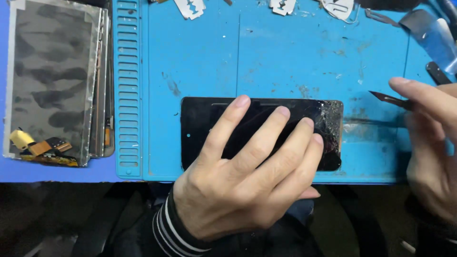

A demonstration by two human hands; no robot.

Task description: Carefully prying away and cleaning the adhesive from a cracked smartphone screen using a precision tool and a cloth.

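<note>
Blue mat (285, 57), left hand (243, 183) on phone (200, 123)

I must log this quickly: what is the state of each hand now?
Left hand: open, fingers spread flat on the cracked black phone screen.
Right hand: closed, pinching a thin dark blade tool.

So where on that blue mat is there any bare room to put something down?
Bare blue mat lies above the cracked black phone screen, below the razor blades. A narrow strip runs between the screen and the ribbed edge. Crowded: left hand on screen, right hand with thin blade.
</note>
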